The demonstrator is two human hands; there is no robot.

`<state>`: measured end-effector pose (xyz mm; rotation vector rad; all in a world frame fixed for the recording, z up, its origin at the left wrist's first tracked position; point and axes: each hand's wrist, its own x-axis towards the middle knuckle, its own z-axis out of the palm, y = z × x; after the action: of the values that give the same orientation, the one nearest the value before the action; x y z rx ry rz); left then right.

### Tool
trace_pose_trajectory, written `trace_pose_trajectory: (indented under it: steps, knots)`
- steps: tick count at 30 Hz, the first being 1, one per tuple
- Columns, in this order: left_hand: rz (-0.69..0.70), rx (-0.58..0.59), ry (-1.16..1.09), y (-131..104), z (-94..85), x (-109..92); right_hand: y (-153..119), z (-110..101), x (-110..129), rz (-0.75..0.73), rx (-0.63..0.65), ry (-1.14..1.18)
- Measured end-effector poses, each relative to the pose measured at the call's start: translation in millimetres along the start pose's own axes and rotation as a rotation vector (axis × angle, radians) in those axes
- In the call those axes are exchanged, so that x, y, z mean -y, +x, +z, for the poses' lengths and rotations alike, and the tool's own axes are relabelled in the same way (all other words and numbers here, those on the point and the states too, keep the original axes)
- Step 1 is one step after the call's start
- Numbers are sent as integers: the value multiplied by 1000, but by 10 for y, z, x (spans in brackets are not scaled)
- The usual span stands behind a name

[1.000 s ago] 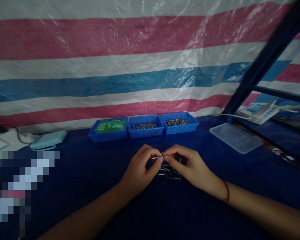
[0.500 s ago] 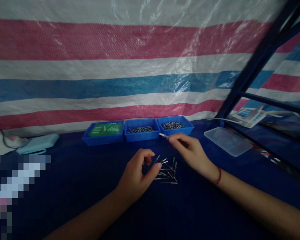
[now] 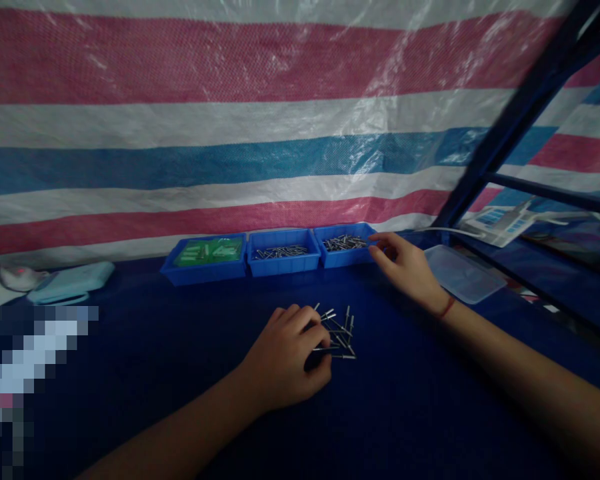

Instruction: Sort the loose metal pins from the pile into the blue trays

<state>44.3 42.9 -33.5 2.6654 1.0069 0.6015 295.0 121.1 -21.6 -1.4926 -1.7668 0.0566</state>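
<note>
On the dark blue tabletop lies a loose pile of blind rivets (image 3: 349,333), silver with thin pins. My left hand (image 3: 295,350) is at the pile's left side, fingers curled over some rivets, with a gap between thumb and index finger. My right hand (image 3: 405,267) hovers at the right end of the right blue bin (image 3: 347,257), fingers bent and apart, with nothing visible in them. That bin holds many small metal rivets. The middle blue bin (image 3: 285,267) holds more. Part of the pile is hidden behind my left fingers.
A left blue bin (image 3: 205,273) contains a green packet (image 3: 210,251). A clear plastic lid (image 3: 465,273) lies right of my right hand, near a dark metal frame (image 3: 510,120). A light blue case (image 3: 73,281) lies at far left. Striped sheeting (image 3: 230,120) hangs behind.
My right hand has moved right and slightly up to the right bin's end; the thin pale piece in its fingers is no longer seen. My left hand has lowered and curled over the rivets.
</note>
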Motion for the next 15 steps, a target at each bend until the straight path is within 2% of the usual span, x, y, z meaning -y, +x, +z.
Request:
trace_pose_trajectory:
  steps: [9, 15]
  knots:
    - [-3, 7, 21, 4, 22, 29, -180, 24, 279, -165, 118, 78]
    - [9, -18, -14, -8, 20, 33, -268, 17, 447, -160, 219, 244]
